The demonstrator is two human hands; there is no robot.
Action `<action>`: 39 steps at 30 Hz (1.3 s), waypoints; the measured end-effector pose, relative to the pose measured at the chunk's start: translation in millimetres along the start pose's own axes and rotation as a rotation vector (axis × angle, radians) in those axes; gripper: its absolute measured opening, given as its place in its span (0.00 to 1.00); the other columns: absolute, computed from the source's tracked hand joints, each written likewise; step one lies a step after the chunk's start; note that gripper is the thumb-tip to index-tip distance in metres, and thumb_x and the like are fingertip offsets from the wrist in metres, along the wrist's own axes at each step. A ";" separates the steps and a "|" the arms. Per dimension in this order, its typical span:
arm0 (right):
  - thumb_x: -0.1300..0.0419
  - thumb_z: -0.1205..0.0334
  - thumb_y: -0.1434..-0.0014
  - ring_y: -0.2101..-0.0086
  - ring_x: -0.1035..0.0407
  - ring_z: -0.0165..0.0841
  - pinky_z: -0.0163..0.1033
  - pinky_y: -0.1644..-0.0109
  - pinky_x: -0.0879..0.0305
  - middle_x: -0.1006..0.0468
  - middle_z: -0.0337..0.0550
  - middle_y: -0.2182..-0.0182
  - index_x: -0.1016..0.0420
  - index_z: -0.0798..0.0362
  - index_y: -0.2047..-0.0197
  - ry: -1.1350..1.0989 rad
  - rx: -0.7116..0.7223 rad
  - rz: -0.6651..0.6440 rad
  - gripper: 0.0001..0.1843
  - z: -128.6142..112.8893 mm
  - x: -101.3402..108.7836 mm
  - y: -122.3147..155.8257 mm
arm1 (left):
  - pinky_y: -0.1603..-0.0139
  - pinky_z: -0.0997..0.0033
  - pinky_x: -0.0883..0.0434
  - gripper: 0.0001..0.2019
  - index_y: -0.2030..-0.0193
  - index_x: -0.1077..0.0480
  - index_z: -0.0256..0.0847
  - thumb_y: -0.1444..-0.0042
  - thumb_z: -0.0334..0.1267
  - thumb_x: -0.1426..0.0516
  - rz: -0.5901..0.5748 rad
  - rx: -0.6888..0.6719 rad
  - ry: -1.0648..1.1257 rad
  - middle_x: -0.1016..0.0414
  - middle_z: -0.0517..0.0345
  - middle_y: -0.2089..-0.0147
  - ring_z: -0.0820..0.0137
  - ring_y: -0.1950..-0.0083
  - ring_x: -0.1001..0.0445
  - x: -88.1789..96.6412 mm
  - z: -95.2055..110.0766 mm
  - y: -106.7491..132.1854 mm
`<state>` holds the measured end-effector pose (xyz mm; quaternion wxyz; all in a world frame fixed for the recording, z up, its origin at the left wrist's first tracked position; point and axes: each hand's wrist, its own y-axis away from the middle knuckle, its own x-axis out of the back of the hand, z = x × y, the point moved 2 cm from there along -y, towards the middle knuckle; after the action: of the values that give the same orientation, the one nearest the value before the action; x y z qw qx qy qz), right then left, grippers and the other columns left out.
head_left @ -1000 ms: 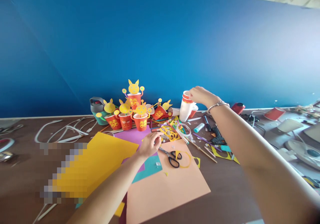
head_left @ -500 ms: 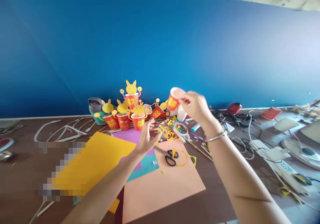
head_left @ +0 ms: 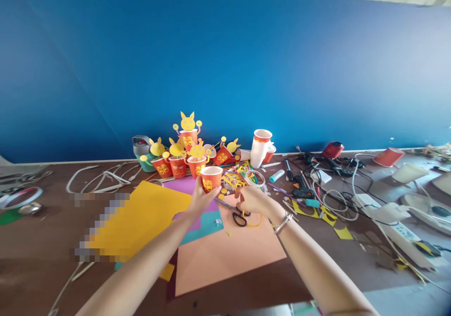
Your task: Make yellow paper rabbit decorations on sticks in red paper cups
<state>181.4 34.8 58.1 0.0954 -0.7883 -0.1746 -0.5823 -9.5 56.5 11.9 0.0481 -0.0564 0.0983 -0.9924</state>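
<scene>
In my left hand [head_left: 201,198] is a red paper cup [head_left: 212,177] with a gold pattern and a white rim, upright, fingers wrapped round its side. My right hand [head_left: 254,199] hovers over the scissors [head_left: 239,219], its fingers curled downward; whether anything is between them is hidden. The black-handled scissors lie on a peach paper sheet [head_left: 225,264], beside a yellow paper ring [head_left: 256,222]. Behind the held cup stand red cups with yellow paper animal faces [head_left: 197,163]. A stack of paper cups [head_left: 260,149] rises at the back, right of them.
Yellow paper [head_left: 141,217] lies left, over teal [head_left: 202,229] and purple sheets. Paper scraps, a glue stick [head_left: 276,176] and a tape roll [head_left: 254,179] clutter the middle right. Cables and a power strip [head_left: 394,231] spread across the right. A blue wall [head_left: 225,62] closes the back.
The red cup has gone from my right hand to my left, moving down and left. My right hand has come down from the back to the scissors. The view has shifted slightly.
</scene>
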 end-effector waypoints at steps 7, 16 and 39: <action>0.50 0.72 0.43 0.64 0.27 0.43 0.39 0.66 0.40 0.23 0.58 0.64 0.27 0.61 0.55 0.289 0.004 0.017 0.16 -31.6 -33.3 27.2 | 0.61 0.68 0.28 0.22 0.49 0.38 0.41 0.49 0.43 0.39 0.082 -0.072 0.064 0.27 0.53 0.57 0.67 0.60 0.27 6.3 -13.4 17.7; 0.38 0.66 0.56 0.73 0.33 0.31 0.34 0.70 0.41 0.24 0.38 0.74 0.23 0.54 0.59 -0.480 -0.112 0.016 0.17 27.8 -32.8 -1.4 | 0.57 0.65 0.27 0.22 0.49 0.37 0.41 0.48 0.45 0.40 0.112 -0.144 0.036 0.27 0.52 0.56 0.66 0.58 0.26 9.5 -12.8 16.6; 0.29 0.59 0.63 0.77 0.37 0.26 0.31 0.73 0.44 0.27 0.36 0.76 0.27 0.52 0.65 -1.704 0.039 -0.050 0.20 51.5 -22.1 5.5 | 0.58 0.63 0.26 0.22 0.49 0.37 0.42 0.48 0.46 0.39 0.023 -0.103 0.053 0.26 0.52 0.55 0.65 0.57 0.25 6.3 -18.7 14.6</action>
<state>223.2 44.3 21.7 -0.0679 -0.9513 -0.2142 0.2108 -16.8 45.1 -8.7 0.0537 -0.0312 0.1514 -0.9865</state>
